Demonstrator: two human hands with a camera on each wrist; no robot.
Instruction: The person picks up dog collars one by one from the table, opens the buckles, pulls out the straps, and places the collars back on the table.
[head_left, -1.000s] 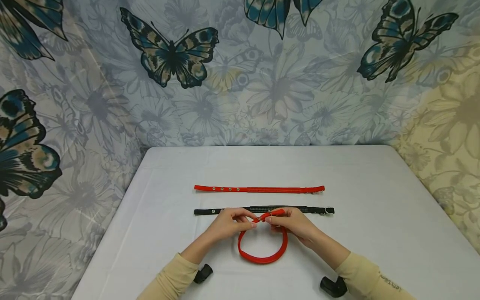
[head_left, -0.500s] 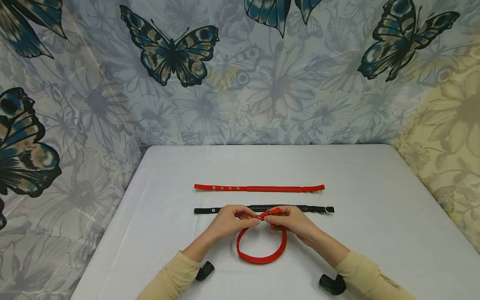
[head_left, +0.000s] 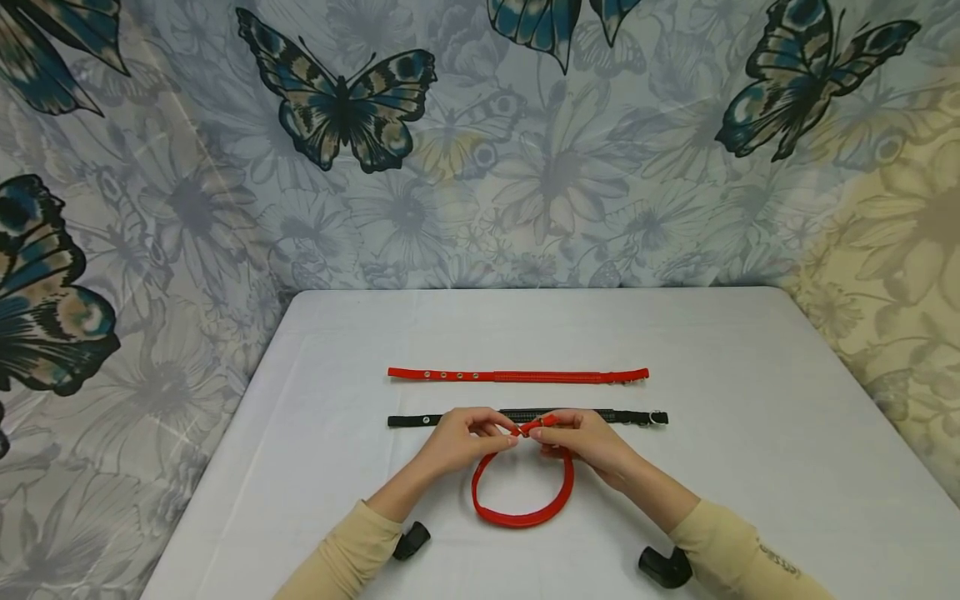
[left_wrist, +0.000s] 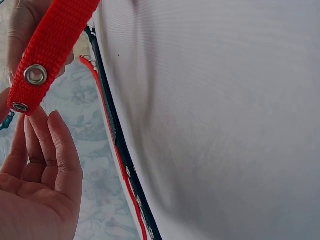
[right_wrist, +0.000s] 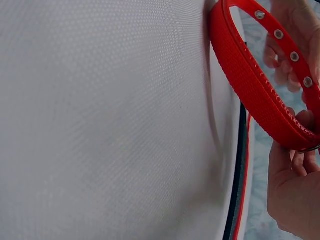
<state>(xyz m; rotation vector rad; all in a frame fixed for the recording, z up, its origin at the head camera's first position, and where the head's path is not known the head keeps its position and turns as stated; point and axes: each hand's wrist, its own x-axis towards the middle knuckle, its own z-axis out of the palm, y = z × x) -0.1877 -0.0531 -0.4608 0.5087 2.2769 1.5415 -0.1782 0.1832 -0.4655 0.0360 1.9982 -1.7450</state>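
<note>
A red pet collar [head_left: 522, 518], bent into a loop, stands over the table between both hands. My left hand [head_left: 467, 440] pinches its strap with thumb and fingertips, close to the metal buckle. Opposite, my right hand [head_left: 588, 442] pinches the buckle side of the collar. In the left wrist view the red strap [left_wrist: 55, 40] shows metal eyelets, with my left hand [left_wrist: 42, 170] at its tip. The right wrist view has the padded band [right_wrist: 250, 85] curving down to my right hand [right_wrist: 297, 195], a bit of metal at its fingers. The buckle's details are mostly hidden by fingers.
Just behind the hands lies a black collar [head_left: 420, 422], stretched out straight and partly covered by them. A second red collar [head_left: 540, 377] lies parallel, farther back. Both rest on the white table [head_left: 337, 350]; a butterfly-patterned wall covering [head_left: 405, 217] rises behind it.
Both hands keep their pinch at the collar's ends and shift slightly together. The loop has moved a little to the left; the two straight collars stay put.
</note>
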